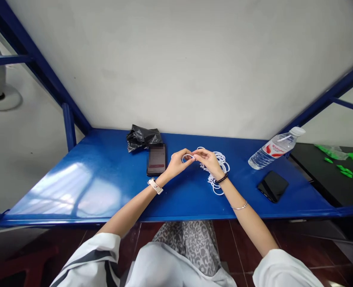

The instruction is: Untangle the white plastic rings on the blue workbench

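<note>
A thin white loop (pixel 187 156) is pinched between my two hands above the middle of the blue table. My left hand (pixel 179 162) has its fingers closed on the loop's left side. Fingertips of my right hand (pixel 208 160) meet those of the left at the loop's right end and are pinched on it too. Beside and partly beneath my right hand lies a tangled pile of white loops (pixel 222 162). Just left of my left hand, a phone (pixel 157 160) with a lit screen lies on the table.
A crumpled black plastic bag (pixel 142 137) is behind the phone. To the right are a tilted water bottle (pixel 273 150) and a dark, flat phone-like object (pixel 273 186). Green pieces (pixel 345 171) lie on a black surface (pixel 316 175) at far right. Blue frame bars flank the table (pixel 104 199).
</note>
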`<state>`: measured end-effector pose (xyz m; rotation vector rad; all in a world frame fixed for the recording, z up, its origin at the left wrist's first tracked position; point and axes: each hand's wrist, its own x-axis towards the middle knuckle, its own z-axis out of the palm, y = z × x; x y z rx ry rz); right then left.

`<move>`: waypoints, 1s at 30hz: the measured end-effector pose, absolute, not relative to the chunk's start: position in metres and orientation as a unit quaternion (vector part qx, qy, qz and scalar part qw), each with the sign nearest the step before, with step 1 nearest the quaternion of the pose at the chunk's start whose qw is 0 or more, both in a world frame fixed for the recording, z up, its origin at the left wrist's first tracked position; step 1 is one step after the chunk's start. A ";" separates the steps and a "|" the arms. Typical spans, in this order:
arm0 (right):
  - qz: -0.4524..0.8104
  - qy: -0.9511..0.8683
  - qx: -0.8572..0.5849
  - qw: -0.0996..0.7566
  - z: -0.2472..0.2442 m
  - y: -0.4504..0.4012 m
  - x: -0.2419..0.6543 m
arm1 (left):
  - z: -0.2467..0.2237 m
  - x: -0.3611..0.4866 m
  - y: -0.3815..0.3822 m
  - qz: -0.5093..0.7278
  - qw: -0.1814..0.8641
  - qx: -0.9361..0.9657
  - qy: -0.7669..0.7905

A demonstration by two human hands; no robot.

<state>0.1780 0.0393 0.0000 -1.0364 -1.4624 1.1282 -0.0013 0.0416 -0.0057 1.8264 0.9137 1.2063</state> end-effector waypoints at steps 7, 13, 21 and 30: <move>0.482 -0.590 -0.412 0.500 0.004 0.029 0.179 | 0.000 -0.003 0.035 0.440 0.481 0.686 0.324; 0.437 -0.614 -0.403 0.519 0.000 0.028 0.176 | -0.001 -0.005 0.036 0.467 0.417 0.703 0.338; 0.421 -0.629 -0.399 0.518 0.000 0.026 0.174 | -0.014 -0.007 0.033 0.489 0.206 0.775 0.344; 0.388 -0.654 -0.403 0.509 -0.003 0.021 0.163 | -0.014 -0.009 0.031 0.525 0.134 0.776 0.323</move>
